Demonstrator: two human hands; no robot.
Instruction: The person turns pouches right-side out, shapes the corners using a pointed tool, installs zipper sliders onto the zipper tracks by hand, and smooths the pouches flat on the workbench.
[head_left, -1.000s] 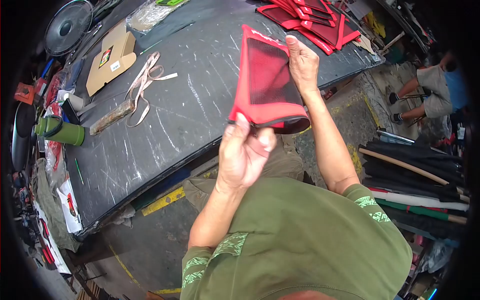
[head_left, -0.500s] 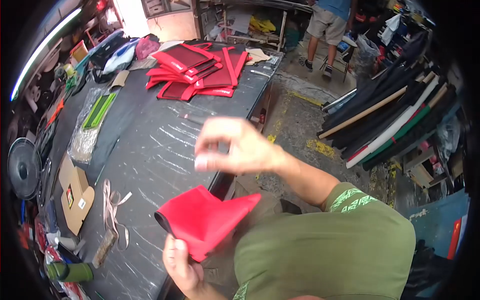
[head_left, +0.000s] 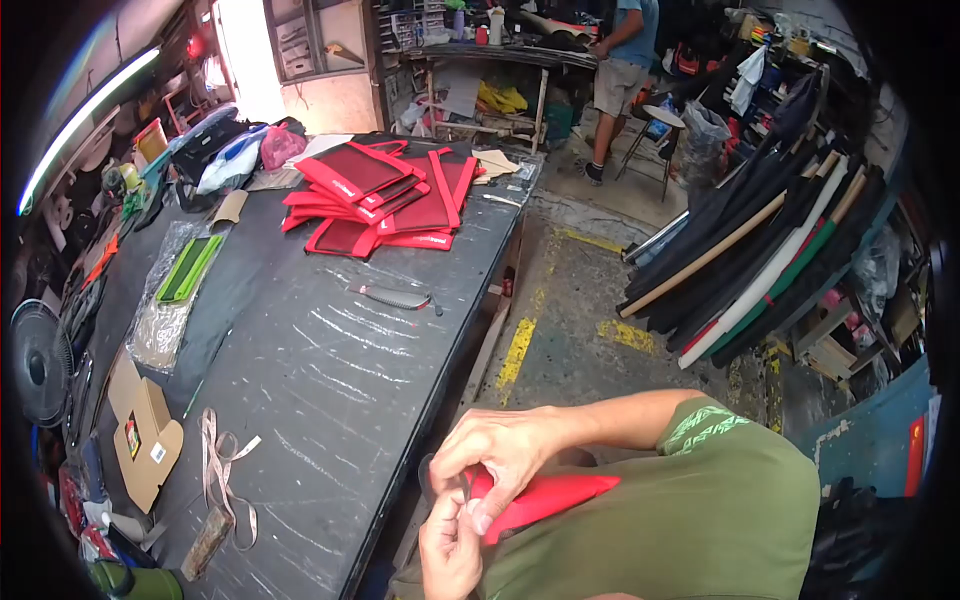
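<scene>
A red fabric piece (head_left: 550,500) with a dark edging is held close against my body, beside the table's near edge. My left hand (head_left: 450,548) pinches its left end from below. From above, my right hand (head_left: 503,452) is closed on the same end, its thumb and fingertips meeting those of the left. The fingers hide most of the gripped edge. A dark strip loops out just left of the fingers.
On the dark table (head_left: 300,400) lie stacked red-trimmed mesh pouches (head_left: 375,195), a grey-handled tool (head_left: 395,297), a green piece (head_left: 188,268) on plastic, a cardboard box (head_left: 145,435) and a tape measure (head_left: 215,460). Fabric rolls (head_left: 760,270) lean right. Another person (head_left: 615,85) stands behind.
My right hand has come down from above the table onto the red fabric. The left hand and fabric have shifted right, towards my body. The view has tilted up, and the other person has turned.
</scene>
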